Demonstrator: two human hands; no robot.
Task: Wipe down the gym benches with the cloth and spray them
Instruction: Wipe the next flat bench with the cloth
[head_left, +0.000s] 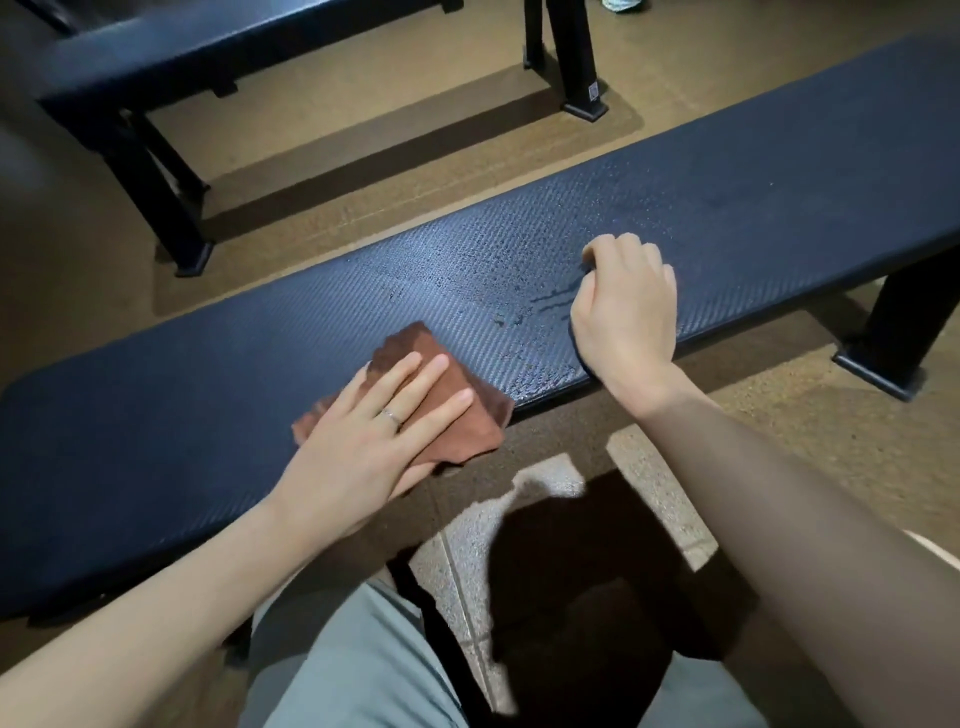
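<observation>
Two hands, left flat on cloth, right clenched, wet bench, second bench behind.

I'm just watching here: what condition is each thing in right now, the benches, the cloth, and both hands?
Near bench: pad wet with spray droplets in the middle, dry-looking at its left end.
Brown cloth: folded, lying flat on the near bench, partly over its front edge.
Left hand: fingers straight, pressing the cloth down.
Right hand: fingers curled, resting on the wet pad; nothing seen in it.
Far bench: untouched, no droplets visible.
</observation>
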